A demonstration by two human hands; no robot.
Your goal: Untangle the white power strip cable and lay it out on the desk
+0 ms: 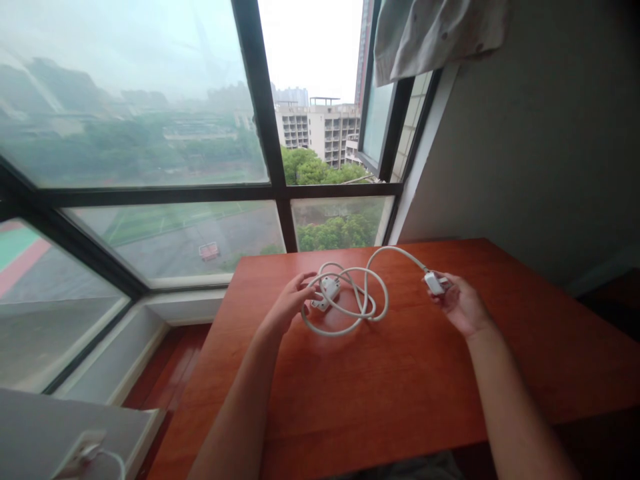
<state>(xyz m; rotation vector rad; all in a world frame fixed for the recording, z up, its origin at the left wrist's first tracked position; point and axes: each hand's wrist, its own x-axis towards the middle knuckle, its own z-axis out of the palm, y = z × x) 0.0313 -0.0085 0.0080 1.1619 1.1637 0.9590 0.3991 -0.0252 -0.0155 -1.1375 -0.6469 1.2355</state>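
Observation:
A white power strip (326,292) with a long white cable (371,311) lies in loose loops on a reddish wooden table (400,380). My left hand (293,301) rests on the table at the left side of the loops, fingers curled around the cable beside the strip. My right hand (457,303) is raised a little at the right and pinches the white plug (434,283) at the cable's end. From the plug the cable arcs up and back to the coil.
The table stands in a corner, with large windows (150,133) behind it and a grey wall (540,133) to the right. A cloth (440,33) hangs at the top right. A white ledge (70,433) with a socket and cord sits low at the left.

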